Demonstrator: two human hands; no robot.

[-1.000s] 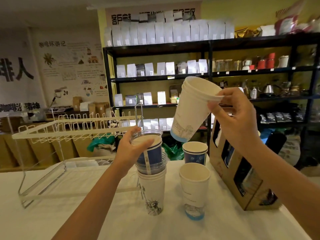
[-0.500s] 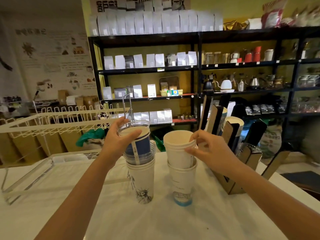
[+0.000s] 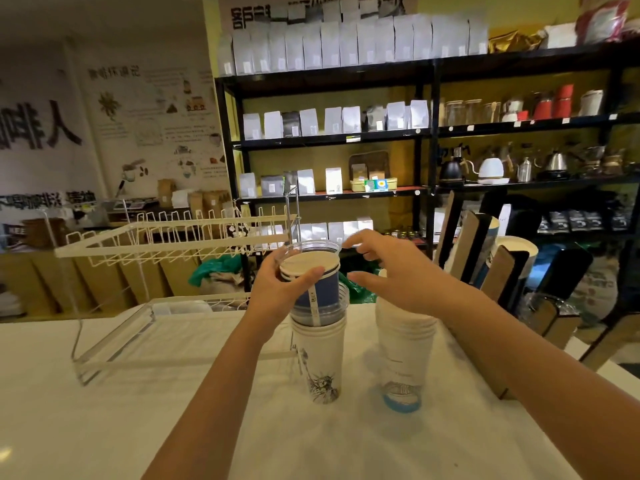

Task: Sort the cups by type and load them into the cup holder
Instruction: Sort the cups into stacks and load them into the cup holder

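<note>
Currently: sorting step, mixed stack being taken apart. Left hand [image 3: 277,289] clamped on the blue paper cup [image 3: 320,289] seated in a clear plastic cup [image 3: 322,311] atop the white printed cups [image 3: 320,362], centre of the tabletop [image 3: 104,427]. Right hand [image 3: 391,271] spread, fingers apart, holding nothing, just right of the blue cup's rim. Second white cup stack [image 3: 403,358] stands under it. Cup holder [image 3: 502,271], far right, partly loaded. Next move likely calls for pinching the blue cup's rim and lifting it straight out while the left hand steadies the stack.
</note>
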